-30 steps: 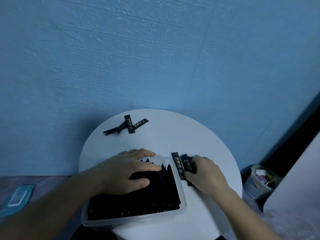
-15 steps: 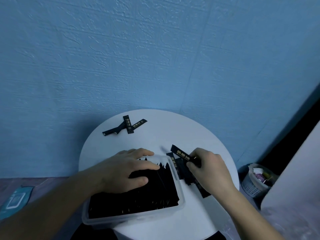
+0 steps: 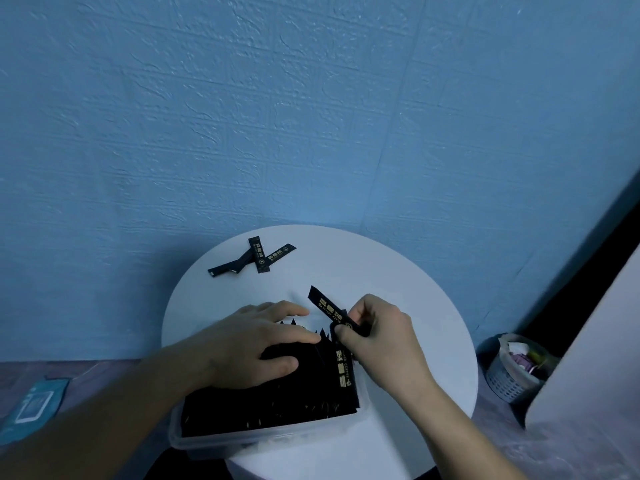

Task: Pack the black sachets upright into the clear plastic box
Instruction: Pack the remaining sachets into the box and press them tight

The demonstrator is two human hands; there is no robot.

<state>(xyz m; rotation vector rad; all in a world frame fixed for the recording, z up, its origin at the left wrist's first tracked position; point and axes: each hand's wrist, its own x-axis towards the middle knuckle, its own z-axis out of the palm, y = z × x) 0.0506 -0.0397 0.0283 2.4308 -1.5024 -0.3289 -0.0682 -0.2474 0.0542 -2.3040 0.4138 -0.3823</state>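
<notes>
The right hand [image 3: 377,336] has its grip pinched on the lower end of a black sachet [image 3: 325,306], just above the right end of the clear plastic box [image 3: 263,441]. From the grip the sachet's long axis slants up and leftward, so it probably needs tipping upright before it goes down. The left hand [image 3: 256,344], fingers straight, presses the packed sachets [image 3: 277,400] inside the box. The sachet is a slim flat strip with gold print; loose sachets [image 3: 258,258] lie crossed on the worktop [image 3: 398,278] beyond the box

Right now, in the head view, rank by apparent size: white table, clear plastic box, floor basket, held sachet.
1. white table
2. clear plastic box
3. floor basket, farther off, so true size unsure
4. held sachet
</notes>
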